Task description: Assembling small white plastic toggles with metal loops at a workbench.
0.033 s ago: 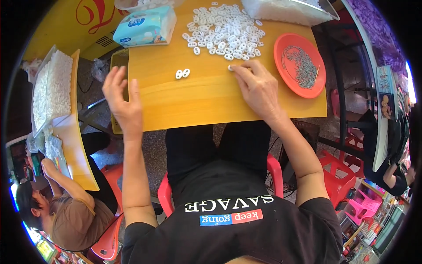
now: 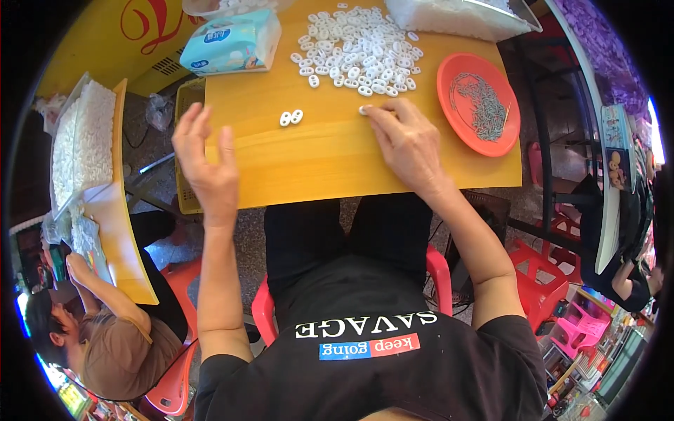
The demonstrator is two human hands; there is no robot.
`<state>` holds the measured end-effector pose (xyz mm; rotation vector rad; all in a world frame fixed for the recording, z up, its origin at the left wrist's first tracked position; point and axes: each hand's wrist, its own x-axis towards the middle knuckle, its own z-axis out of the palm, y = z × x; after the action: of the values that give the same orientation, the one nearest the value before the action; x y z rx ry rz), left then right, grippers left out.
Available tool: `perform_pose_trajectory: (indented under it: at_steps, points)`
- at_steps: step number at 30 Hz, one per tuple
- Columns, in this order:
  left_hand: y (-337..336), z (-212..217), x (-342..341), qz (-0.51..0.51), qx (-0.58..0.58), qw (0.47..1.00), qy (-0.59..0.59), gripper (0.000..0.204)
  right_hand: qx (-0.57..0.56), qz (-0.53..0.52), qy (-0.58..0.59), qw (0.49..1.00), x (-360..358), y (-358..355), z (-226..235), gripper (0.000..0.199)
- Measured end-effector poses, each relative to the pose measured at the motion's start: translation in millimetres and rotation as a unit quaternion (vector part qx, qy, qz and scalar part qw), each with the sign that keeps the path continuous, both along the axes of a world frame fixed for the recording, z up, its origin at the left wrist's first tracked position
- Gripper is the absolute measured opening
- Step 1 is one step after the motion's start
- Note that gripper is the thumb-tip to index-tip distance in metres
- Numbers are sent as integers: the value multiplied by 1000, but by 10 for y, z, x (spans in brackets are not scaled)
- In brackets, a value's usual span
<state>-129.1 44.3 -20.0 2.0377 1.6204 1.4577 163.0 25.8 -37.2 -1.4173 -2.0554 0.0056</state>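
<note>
My left hand (image 2: 203,158) hovers over the left edge of the yellow-topped table (image 2: 316,168), open, with fingers and thumb apart and nothing in it. Between the thumb and fingertips of my right hand (image 2: 408,140) is one small white oval piece (image 2: 364,110), partly covered by the fingers. Two white oval two-holed pieces (image 2: 291,117) lie side by side on the tabletop between my hands. Beyond them spreads a loose heap of the same white pieces (image 2: 361,52). A red round plate (image 2: 460,133) of small grey metal parts (image 2: 488,112) stands right of my right hand.
A blue tissue pack (image 2: 235,45) sits at the far left, and a clear bin (image 2: 463,24) of white pieces at the far right. Beneath the left edge stands a yellow crate (image 2: 186,175). Another person (image 2: 119,330) works at a side table on the left.
My left hand has shifted a little to the right, toward the table. My right hand has moved very slightly left with the white piece still pinched.
</note>
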Motion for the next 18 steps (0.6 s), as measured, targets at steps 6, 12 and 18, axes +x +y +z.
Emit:
perform_pose_trajectory:
  at_steps: [6,12,18]
  points:
    - [-191,-71,669,-129,-34,991,15,33,-2,21,41,999,-234,37,11,23]
    - [-230,-178,841,-152,-46,987,33,35,0,16,-4,1000,-181,25,5,23]
    - [-261,-215,836,-140,-41,985,92,36,-15,70,-4,997,-375,-66,28,26]
